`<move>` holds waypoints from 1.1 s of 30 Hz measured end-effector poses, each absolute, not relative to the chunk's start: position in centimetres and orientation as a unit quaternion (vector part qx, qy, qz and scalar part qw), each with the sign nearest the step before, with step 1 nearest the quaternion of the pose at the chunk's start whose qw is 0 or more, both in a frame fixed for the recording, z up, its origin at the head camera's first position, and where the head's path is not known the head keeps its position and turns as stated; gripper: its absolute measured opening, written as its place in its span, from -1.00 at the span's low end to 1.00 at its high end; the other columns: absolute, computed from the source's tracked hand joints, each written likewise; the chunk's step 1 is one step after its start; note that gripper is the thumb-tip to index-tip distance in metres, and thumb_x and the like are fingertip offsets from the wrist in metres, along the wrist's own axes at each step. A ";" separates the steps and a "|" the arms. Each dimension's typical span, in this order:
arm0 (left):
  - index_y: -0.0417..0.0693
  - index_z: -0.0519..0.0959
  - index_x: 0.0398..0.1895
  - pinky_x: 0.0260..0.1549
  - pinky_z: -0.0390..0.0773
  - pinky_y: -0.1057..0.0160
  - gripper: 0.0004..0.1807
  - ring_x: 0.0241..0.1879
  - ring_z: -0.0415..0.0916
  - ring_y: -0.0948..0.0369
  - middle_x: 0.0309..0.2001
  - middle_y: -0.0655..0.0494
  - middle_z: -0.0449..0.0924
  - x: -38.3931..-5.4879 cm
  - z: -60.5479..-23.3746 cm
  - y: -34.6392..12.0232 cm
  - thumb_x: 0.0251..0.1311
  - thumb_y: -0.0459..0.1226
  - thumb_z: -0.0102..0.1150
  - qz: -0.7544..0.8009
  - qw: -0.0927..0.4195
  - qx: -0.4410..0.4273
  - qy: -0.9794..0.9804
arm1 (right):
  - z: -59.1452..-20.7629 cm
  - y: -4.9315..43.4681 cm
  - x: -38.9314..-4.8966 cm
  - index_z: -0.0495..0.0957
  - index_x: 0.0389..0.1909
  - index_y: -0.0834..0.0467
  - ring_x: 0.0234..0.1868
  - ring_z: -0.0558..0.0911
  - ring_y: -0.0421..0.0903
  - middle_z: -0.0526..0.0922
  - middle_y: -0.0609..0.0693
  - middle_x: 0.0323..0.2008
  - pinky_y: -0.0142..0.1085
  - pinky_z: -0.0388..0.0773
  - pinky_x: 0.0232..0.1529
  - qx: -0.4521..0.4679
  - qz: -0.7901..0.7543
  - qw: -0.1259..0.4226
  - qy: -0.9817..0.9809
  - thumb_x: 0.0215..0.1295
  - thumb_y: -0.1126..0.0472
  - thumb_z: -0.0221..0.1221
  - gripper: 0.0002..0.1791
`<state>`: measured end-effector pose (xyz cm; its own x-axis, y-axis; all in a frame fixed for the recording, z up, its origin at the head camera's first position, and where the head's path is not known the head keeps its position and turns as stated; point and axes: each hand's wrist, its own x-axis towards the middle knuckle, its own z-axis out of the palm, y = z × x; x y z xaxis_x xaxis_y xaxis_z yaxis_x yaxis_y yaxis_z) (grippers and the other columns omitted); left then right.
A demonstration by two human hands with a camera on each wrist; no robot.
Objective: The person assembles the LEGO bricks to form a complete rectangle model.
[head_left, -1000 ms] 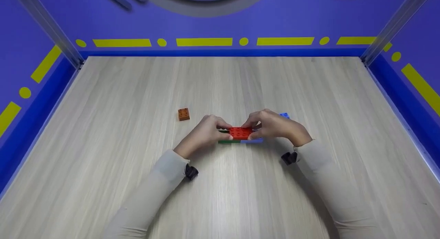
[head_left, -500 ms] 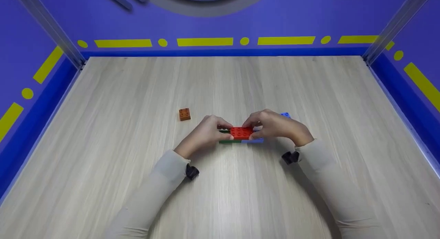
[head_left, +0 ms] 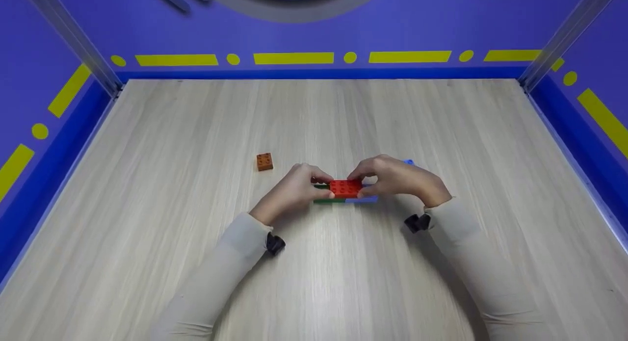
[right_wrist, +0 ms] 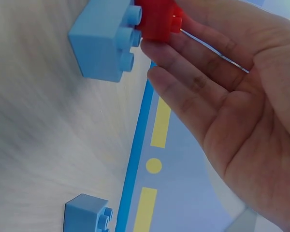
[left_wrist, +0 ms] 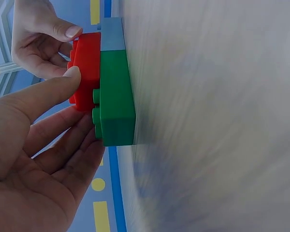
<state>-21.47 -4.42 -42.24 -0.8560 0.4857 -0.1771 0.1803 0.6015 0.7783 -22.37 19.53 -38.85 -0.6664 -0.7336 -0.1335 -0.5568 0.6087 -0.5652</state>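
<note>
A red building brick [head_left: 345, 188] lies across the joint of a green brick [left_wrist: 117, 96] and a light blue brick [head_left: 362, 200], which stand end to end on the table. My left hand [head_left: 299, 186] pinches the red brick's left end between thumb and fingers. At its right end, my right hand [head_left: 397, 180] pinches it the same way. In the left wrist view several green studs show past the red brick. Blue studs show past its other end in the right wrist view. Whether the red brick is fully pressed down, I cannot tell.
An orange-brown brick [head_left: 264, 161] lies on the table to the left, beyond my left hand. Another blue brick [right_wrist: 86, 213] stands beyond my right hand, mostly hidden in the head view. Blue walls with yellow marks [head_left: 293, 59] border the wooden table [head_left: 314, 272].
</note>
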 end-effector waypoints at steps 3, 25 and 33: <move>-0.06 0.69 -0.03 0.03 0.53 0.18 -0.65 -0.02 0.57 0.21 -0.05 0.10 0.68 -21.4 -42.3 -4.3 0.08 -0.21 0.39 0.401 0.183 0.195 0.876 | -38.8 19.9 -22.4 0.64 0.00 0.18 0.02 0.63 0.05 0.69 0.06 -0.06 -0.03 0.55 0.06 -0.365 -0.249 0.165 0.882 0.16 0.26 0.32 -0.65; -0.07 0.67 0.01 0.08 0.49 0.17 -0.62 0.02 0.54 0.19 -0.01 0.08 0.67 -21.2 -42.1 -4.1 0.09 -0.20 0.38 0.384 0.179 0.185 0.887 | -38.1 24.0 -23.4 0.54 0.14 0.22 0.09 0.57 0.11 0.58 0.14 0.13 -0.02 0.58 -0.01 -0.281 -0.247 0.098 0.922 0.19 0.21 0.31 -0.53; -0.07 0.65 0.04 0.09 0.49 0.19 -0.60 0.03 0.53 0.20 0.01 0.08 0.66 -21.2 -42.1 -4.1 0.09 -0.21 0.38 0.388 0.183 0.182 0.885 | -38.3 25.7 -23.8 0.52 0.17 0.23 0.24 0.46 0.12 0.55 0.14 0.17 0.04 0.40 0.21 -0.262 -0.244 0.093 0.929 0.20 0.24 0.30 -0.51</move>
